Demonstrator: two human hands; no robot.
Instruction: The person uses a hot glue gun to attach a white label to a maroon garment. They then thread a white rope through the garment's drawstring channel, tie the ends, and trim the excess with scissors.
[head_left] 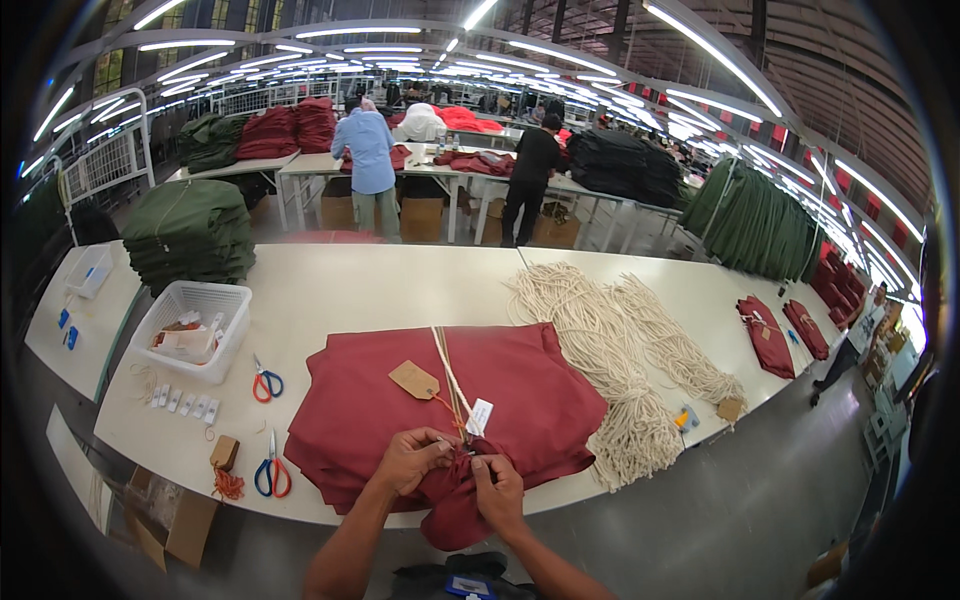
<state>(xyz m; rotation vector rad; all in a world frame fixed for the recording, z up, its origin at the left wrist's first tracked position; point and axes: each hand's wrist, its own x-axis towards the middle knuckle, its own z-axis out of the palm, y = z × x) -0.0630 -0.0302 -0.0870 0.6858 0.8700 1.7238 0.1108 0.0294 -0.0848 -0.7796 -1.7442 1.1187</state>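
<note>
A folded bundle of dark red fabric (350,400) lies on the table in front of me, with cream cords (447,365) running across its top. A brown cardboard tag (413,379) rests on it, and its orange string leads down toward my hands. Beside the cords is a small white label (480,416). At the bundle's near edge, my left hand (415,462) is closed in a pinch by the cords; what sits between its fingertips is too small to make out. Close by, my right hand (498,490) pinches the gathered red fabric, which hangs over the table's edge.
Two pairs of scissors (267,384) and a white basket (192,330) lie left of the bundle, near brown tags (225,453) with orange strings. Heaps of cream cord (610,380) spread to the right. Green folded fabric (190,230) stands far left. Two people work at tables beyond.
</note>
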